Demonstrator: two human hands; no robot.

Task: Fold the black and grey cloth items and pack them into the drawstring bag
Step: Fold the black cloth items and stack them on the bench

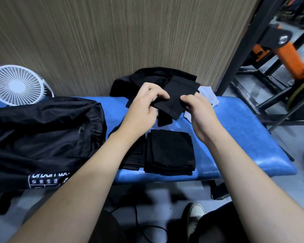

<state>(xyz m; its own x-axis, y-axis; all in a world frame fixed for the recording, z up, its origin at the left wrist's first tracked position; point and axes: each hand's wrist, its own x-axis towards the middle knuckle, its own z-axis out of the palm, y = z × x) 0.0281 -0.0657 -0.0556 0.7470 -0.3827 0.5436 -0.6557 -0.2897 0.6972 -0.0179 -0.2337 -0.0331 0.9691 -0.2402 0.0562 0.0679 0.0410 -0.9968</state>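
Note:
Both hands hold one small black cloth [176,97] above the middle of the blue padded bench [239,123]. My left hand [144,106] pinches its left edge and my right hand [198,111] pinches its right edge. Directly below, near the bench's front edge, lies a neat stack of folded black cloths [170,151], with a second darker folded pile [135,158] partly hidden under my left forearm. An unfolded heap of black cloth [147,76] sits at the back against the wall. The black drawstring bag [42,137] lies crumpled on the bench's left end.
A white desk fan [16,85] stands at the back left. A white cloth [209,95] pokes out behind the held piece. A wood-grain wall panel rises right behind the bench. Black metal frames and an orange machine [288,55] stand to the right. My shoe [195,216] rests on the floor.

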